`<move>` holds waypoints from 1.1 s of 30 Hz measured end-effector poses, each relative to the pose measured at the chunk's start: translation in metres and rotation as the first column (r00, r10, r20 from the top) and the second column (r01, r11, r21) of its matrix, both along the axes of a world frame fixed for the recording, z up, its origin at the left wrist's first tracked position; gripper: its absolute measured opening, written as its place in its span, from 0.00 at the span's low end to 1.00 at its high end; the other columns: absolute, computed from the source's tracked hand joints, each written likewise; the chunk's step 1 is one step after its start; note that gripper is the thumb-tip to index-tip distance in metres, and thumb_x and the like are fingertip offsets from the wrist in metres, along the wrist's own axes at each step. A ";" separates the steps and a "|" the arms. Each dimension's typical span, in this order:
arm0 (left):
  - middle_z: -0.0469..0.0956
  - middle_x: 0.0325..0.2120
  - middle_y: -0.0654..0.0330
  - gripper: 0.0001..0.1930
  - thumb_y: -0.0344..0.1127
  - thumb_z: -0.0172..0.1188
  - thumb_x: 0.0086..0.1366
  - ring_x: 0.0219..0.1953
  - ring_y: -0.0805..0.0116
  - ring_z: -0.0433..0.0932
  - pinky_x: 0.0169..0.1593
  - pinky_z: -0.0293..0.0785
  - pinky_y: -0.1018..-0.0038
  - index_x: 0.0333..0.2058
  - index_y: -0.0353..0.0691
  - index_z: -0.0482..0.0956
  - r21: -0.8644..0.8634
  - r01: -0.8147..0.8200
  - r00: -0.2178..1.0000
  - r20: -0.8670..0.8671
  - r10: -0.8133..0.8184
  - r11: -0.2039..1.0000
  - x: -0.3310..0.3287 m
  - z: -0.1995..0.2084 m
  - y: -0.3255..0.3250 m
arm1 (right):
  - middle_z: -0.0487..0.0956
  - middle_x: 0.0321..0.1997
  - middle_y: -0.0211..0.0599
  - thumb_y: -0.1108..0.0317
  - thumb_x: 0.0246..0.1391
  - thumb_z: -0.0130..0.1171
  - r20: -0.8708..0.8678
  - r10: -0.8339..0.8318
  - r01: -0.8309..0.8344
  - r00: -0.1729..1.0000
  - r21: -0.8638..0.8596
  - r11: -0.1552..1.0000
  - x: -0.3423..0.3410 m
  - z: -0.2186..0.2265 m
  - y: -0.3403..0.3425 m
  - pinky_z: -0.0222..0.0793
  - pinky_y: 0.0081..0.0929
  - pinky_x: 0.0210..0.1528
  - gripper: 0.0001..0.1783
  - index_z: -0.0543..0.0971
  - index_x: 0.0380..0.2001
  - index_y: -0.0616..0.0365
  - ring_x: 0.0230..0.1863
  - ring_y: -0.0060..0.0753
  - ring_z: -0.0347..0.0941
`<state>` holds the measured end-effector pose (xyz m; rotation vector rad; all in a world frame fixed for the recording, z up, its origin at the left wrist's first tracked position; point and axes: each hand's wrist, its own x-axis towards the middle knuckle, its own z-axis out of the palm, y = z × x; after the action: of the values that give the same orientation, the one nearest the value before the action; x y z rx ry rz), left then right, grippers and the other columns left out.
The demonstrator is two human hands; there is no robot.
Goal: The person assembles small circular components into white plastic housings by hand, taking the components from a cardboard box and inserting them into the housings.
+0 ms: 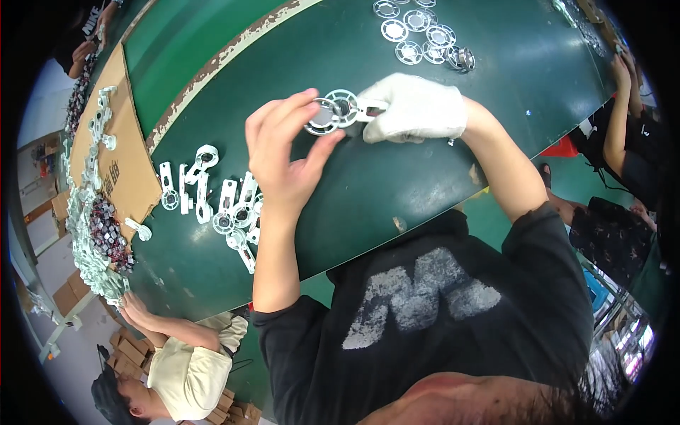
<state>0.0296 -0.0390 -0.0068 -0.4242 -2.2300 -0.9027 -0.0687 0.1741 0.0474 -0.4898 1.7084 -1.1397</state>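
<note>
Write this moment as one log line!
left hand: holds round silver piece | right hand: gloved, holds white handled part | green table: round pieces ahead, white parts left

Okay, the ring (324, 117) between the bare left fingers (294, 106) looks glossy, silvery, maybe metal or plated plastic, can't tell. The handled piece (368, 108) in the gloved right fingers (379, 127) is smooth pale plastic, and that white glove (421, 106) is matt cloth. Loose rings (394, 30) beyond the fingers shine too. Under them, the tabletop (397, 177) is smooth with a soft sheen. Left of the bare fingers: smooth plastic parts (243, 212), matt cardboard (131, 142), and farther out a rough, flaky-painted edge strip (190, 93).
</note>
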 end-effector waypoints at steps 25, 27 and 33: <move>0.83 0.46 0.54 0.23 0.20 0.77 0.41 0.45 0.52 0.84 0.48 0.83 0.65 0.40 0.39 0.82 0.110 0.181 0.983 -0.053 -0.176 0.977 0.007 -0.020 0.012 | 0.73 0.21 0.30 0.44 0.63 0.58 -0.111 0.030 -0.037 0.993 -0.059 0.998 0.017 -0.022 -0.017 0.66 0.26 0.27 0.26 0.78 0.29 0.60 0.23 0.22 0.68; 0.82 0.48 0.53 0.27 0.18 0.74 0.43 0.49 0.51 0.83 0.49 0.82 0.66 0.45 0.38 0.80 0.081 0.214 0.975 -0.077 -0.208 0.973 0.006 -0.020 0.014 | 0.78 0.26 0.35 0.40 0.64 0.56 -0.337 -0.029 -0.016 0.941 -0.129 0.992 0.024 -0.038 -0.019 0.72 0.31 0.36 0.29 0.80 0.36 0.62 0.30 0.29 0.75; 0.75 0.59 0.45 0.29 0.32 0.63 0.62 0.59 0.58 0.76 0.61 0.72 0.65 0.62 0.33 0.69 0.773 0.247 0.791 0.187 -0.583 0.584 0.016 -0.006 0.020 | 0.83 0.35 0.42 0.45 0.63 0.56 -0.450 0.006 -0.076 0.893 -0.137 0.988 0.032 -0.040 -0.024 0.75 0.37 0.41 0.22 0.81 0.48 0.48 0.36 0.45 0.81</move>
<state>0.0456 -0.0193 -0.0132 -0.4134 -1.9054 -2.2298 -0.0370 0.1505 0.0069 -0.9414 1.9982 -1.1935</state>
